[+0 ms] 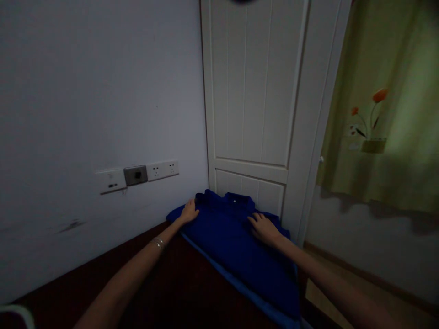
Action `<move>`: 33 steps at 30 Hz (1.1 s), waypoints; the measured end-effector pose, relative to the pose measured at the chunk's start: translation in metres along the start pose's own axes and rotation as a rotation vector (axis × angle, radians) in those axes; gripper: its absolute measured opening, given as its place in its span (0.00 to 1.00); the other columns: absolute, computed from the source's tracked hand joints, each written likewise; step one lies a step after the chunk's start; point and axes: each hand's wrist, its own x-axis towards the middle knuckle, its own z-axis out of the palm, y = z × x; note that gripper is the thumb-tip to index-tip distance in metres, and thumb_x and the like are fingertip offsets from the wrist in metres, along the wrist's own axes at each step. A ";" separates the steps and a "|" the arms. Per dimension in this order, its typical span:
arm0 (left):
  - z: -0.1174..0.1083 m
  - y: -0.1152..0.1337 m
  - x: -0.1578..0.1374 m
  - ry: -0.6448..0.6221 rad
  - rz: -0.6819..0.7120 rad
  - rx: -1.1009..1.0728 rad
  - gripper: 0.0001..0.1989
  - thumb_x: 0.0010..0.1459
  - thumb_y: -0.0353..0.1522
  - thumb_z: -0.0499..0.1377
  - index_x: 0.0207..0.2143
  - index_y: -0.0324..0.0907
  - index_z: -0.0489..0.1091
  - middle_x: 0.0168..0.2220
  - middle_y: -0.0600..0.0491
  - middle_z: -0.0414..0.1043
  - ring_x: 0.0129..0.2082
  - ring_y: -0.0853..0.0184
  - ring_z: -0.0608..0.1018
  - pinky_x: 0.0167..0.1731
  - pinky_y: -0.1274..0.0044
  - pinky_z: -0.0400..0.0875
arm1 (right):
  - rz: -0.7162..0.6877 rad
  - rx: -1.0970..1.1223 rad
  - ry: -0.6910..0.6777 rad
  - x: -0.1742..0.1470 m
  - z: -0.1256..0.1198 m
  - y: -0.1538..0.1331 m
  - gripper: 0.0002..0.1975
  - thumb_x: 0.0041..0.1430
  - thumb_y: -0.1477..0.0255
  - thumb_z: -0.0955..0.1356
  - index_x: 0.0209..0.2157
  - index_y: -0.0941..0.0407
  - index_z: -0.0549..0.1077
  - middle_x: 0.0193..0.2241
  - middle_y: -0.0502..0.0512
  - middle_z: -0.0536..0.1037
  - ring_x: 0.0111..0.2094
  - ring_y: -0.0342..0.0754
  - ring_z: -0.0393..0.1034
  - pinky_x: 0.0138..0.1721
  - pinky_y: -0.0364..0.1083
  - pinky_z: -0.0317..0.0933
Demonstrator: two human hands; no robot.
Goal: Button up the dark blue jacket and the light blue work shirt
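A blue collared shirt [226, 237] lies spread out on a dark reddish-brown surface [178, 283], its collar [240, 201] toward the white panelled door. Along its near edge shows a lighter blue strip [219, 269]. My left hand [190, 212] rests at the shirt's left side, near a sleeve, with thumb apart from the fingers. On the right part of the shirt, just below the collar, my right hand [264, 227] lies with its fingers spread. Neither hand visibly grips the cloth. A bracelet [158, 242] circles my left wrist.
Behind the shirt stands a white panelled door [250, 114]. The left wall carries a row of sockets [163, 170] and a grey plate [136, 175]. A green curtain with flowers [384, 173] hangs at right, above wooden flooring [329, 292]. A pale curved rim [20, 311] shows bottom left.
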 end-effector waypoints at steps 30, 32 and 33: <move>0.003 -0.076 -0.036 -0.099 -0.704 -0.344 0.16 0.58 0.35 0.54 0.47 0.37 0.63 0.45 0.48 0.66 0.42 0.63 0.72 0.39 0.68 0.69 | -0.293 0.179 -0.302 -0.093 0.034 -0.105 0.32 0.51 0.84 0.55 0.60 0.59 0.52 0.59 0.65 0.53 0.58 0.65 0.48 0.52 0.65 0.51; 0.000 -0.079 -0.037 -0.069 -0.676 -0.308 0.14 0.58 0.33 0.52 0.44 0.33 0.65 0.41 0.45 0.68 0.38 0.63 0.74 0.34 0.72 0.70 | -0.311 0.170 -0.292 -0.093 0.036 -0.109 0.33 0.50 0.85 0.55 0.59 0.60 0.53 0.58 0.65 0.55 0.58 0.64 0.50 0.50 0.65 0.53; -0.002 -0.080 -0.038 -0.053 -0.660 -0.290 0.13 0.58 0.32 0.52 0.42 0.31 0.65 0.38 0.44 0.70 0.35 0.63 0.74 0.30 0.75 0.70 | -0.319 0.168 -0.284 -0.093 0.036 -0.111 0.33 0.49 0.86 0.55 0.59 0.60 0.53 0.58 0.66 0.55 0.57 0.64 0.50 0.50 0.64 0.54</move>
